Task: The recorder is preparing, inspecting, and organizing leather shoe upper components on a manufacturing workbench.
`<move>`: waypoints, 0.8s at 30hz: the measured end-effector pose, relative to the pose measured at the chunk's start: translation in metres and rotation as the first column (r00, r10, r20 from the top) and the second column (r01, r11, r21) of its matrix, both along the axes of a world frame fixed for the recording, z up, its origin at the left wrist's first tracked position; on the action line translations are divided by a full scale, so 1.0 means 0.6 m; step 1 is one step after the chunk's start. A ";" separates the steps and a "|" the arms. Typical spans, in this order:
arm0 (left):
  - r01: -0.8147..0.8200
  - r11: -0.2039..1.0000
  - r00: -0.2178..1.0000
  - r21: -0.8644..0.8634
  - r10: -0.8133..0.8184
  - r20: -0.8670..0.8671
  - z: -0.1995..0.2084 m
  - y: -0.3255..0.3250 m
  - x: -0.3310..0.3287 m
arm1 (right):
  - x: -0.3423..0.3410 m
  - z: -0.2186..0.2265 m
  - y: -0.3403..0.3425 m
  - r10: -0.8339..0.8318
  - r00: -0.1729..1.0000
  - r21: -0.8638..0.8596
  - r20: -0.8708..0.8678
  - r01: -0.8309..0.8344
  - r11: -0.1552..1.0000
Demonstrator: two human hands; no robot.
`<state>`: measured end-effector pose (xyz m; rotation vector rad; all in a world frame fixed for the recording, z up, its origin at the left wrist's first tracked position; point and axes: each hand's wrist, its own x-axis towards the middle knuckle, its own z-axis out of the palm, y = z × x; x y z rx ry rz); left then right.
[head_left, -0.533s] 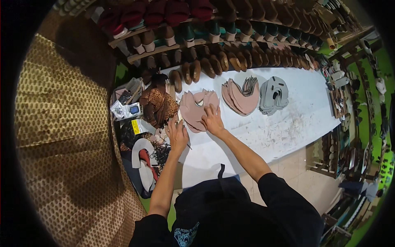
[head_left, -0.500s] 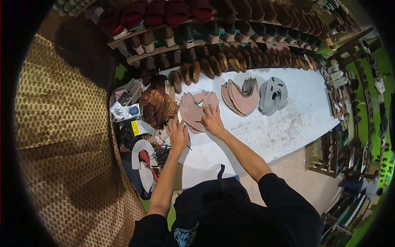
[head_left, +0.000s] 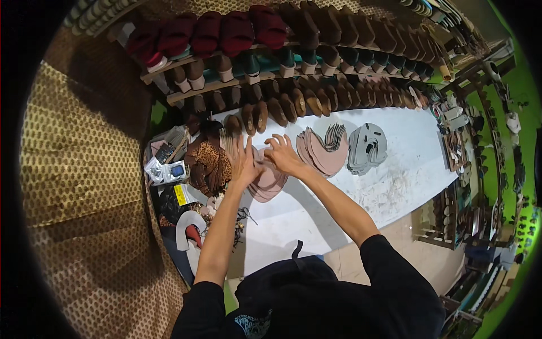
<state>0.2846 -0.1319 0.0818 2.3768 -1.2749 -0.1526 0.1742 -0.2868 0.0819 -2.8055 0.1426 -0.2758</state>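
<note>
Brown leopard-print material lies at L of a white worktable. Next, a person's L hand, open w/ fingers straight, is at the L side of a pink cut-piece stack on the table's L half. R hand, open w/ fingers bent & apart, is over its far side; contact unclear. Farther R: 2nd pink stack, then grey pcs.

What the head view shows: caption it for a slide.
Left hand and right hand at a pink stack on a white table, a grey stack farther right.
</note>
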 end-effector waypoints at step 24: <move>-0.095 0.908 0.990 -0.408 0.130 0.059 0.108 0.002 -0.027 | 0.031 0.217 -0.056 0.050 0.942 -0.219 0.331 0.025 0.975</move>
